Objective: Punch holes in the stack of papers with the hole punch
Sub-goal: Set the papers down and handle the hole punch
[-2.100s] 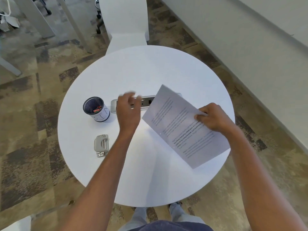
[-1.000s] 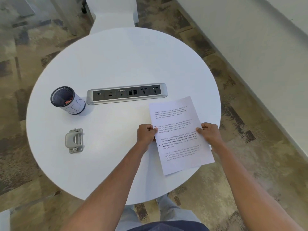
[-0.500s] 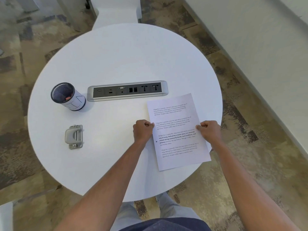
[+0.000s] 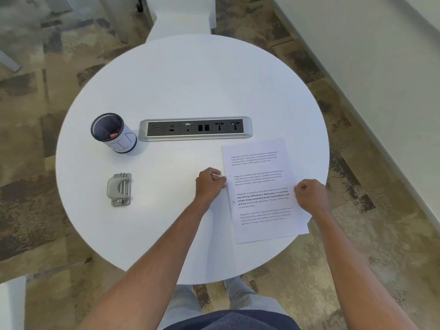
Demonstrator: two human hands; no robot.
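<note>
Papers [image 4: 262,186]: flat on table [image 4: 190,79], at 4 o'clock.
Left hand [image 4: 209,184]: fist pinching left edge.
Right hand [image 4: 309,195]: fist pinching right edge.
Hole punch [image 4: 119,189]: at 8 o'clock, untouched.

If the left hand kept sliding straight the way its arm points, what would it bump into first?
Probably the power socket strip. The left hand, at the papers' left edge, points up the table and slightly right; only bare tabletop lies between. Depth is hard to judge.
</note>
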